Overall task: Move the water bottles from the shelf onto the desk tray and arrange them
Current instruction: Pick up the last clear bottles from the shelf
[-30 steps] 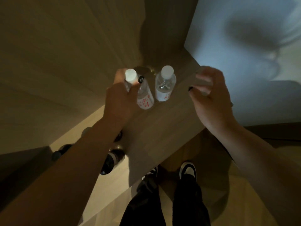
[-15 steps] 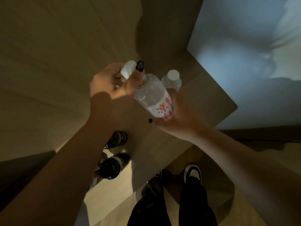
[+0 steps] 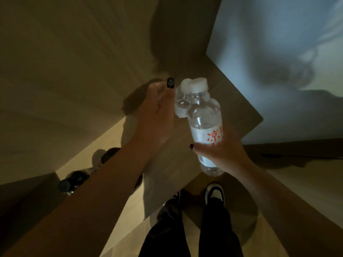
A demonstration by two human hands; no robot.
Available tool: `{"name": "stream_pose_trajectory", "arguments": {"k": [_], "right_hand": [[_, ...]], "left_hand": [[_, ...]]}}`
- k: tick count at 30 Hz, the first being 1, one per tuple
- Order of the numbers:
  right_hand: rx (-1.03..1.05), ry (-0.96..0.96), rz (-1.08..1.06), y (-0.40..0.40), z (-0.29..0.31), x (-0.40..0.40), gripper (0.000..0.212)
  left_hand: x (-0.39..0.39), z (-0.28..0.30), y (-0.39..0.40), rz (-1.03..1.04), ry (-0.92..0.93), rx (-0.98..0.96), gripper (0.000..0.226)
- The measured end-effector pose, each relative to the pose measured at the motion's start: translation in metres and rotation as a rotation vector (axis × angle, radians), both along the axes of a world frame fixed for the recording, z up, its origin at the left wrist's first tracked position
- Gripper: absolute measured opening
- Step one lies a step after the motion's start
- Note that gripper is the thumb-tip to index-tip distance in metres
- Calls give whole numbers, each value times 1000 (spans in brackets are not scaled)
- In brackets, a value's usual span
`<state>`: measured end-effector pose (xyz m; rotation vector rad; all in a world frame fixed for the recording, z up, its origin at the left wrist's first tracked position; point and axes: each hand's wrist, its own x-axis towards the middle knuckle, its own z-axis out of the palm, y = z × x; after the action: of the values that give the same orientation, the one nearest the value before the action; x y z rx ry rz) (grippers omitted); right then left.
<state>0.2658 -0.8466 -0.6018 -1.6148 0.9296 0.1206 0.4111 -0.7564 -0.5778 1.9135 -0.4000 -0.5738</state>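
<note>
Both forearms bare, no sleeves visible. Left hand [image 3: 157, 115]: thumbnail painted black with a pale pattern, detail too blurred to read. Right hand [image 3: 225, 153]: one black-painted nail visible at the fingertip. No rings, watch or bands seen near either wrist. Below the hands: black trousers [image 3: 191, 230], black-and-white sneakers [image 3: 215, 193]; the left one mostly in shadow.

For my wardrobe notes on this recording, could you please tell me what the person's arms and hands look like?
Both forearms are bare, with no sleeves, watch or bracelet in view. The left hand has a dark, glossy thumbnail with a faint pattern. The right hand also shows a dark-painted nail. No rings can be made out in the dim light.
</note>
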Motion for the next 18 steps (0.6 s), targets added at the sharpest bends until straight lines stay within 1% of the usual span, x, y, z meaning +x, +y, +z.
{"name": "stream_pose_trajectory", "arguments": {"k": [1,3,5,8,11,12,13,15,16,17,18], "right_hand": [[-32,7,-39,-4,-3,-5,37],[-73,22,-113,-11,-9,-15,37],[-73,49,-158,-17,-12,-22,36],[-84,91,-150,-24,-16,-32,32],[-101,102,-140,-29,-18,-36,31],[-100,108,-137,-31,-17,-36,32],[-96,114,-133,-32,-17,-36,33],[-89,120,-138,-33,-15,-37,34],[-88,120,-141,-33,-14,-37,34],[-89,121,-140,-33,-13,-36,35],[-90,127,-138,-33,-11,-35,37]], "left_hand": [[1,-10,-2,21,30,14,30],[1,-31,-9,18,103,78,50],[3,-56,-14,-28,126,144,68],[2,-87,-28,-132,75,125,71],[4,-103,-44,-119,21,250,82],[5,-106,-47,-90,27,263,80],[6,-110,-49,-65,41,248,72],[7,-113,-48,-36,69,160,44],[7,-113,-46,-30,84,113,34],[6,-112,-43,-22,111,56,30],[5,-107,-40,-9,158,-11,30]]}}
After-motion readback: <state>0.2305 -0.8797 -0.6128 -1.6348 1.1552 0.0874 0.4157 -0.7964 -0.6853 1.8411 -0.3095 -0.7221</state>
